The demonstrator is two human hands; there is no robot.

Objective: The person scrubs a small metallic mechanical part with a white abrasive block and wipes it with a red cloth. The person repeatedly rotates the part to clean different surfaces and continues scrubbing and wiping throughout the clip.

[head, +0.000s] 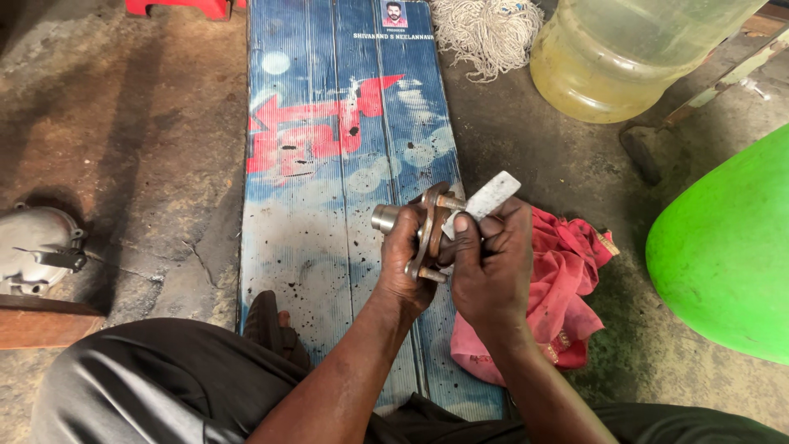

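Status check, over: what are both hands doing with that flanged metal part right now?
Left hand grips the flanged metal part over the blue printed board. Right hand presses a flat grey strip against its flange. Red cloth lies beneath; nothing blocking.

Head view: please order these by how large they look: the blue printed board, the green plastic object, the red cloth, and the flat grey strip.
1. blue printed board
2. green plastic object, partly cut off by the frame, so unsure
3. red cloth
4. flat grey strip, in the right hand
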